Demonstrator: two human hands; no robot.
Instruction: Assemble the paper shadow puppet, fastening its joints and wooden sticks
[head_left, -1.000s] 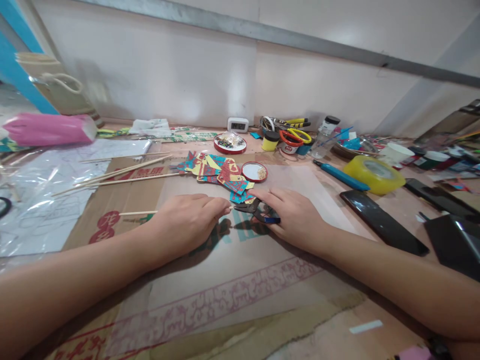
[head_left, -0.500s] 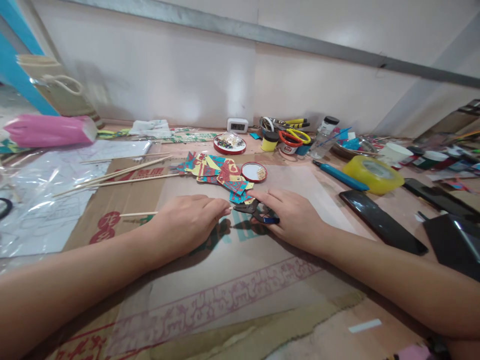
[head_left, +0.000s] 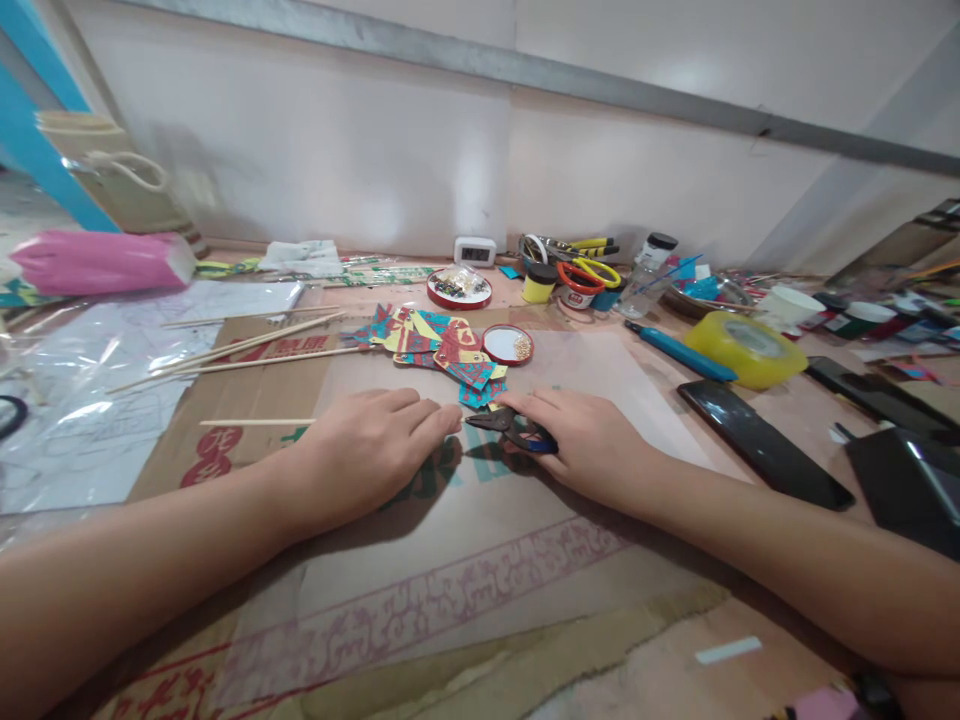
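My left hand (head_left: 375,445) is closed around a thin wooden stick (head_left: 255,422), whose pale length sticks out to the left. Its fingertips pinch close to the jaw tips of the pliers (head_left: 499,425). My right hand (head_left: 589,430) grips these dark pliers with blue on the handle. Whether the jaws touch the stick's end is too small to tell. Just beyond both hands lies a jointed paper puppet (head_left: 435,345) in red, blue and yellow, with sticks (head_left: 277,360) reaching left from it. A small round lid (head_left: 508,344) holding tiny gold pieces sits beside the puppet.
Translucent sheet over cardboard (head_left: 187,430) lies under my hands. Behind stand a red-rimmed dish of beads (head_left: 459,288), a small clock (head_left: 475,250) and paint jars (head_left: 538,283). To the right are a tape roll (head_left: 746,348), a blue cutter (head_left: 679,350) and a phone (head_left: 765,443).
The stick in my left hand has swung slightly, its free end now higher and showing more length. The pliers have turned a little and their handles look closer together.
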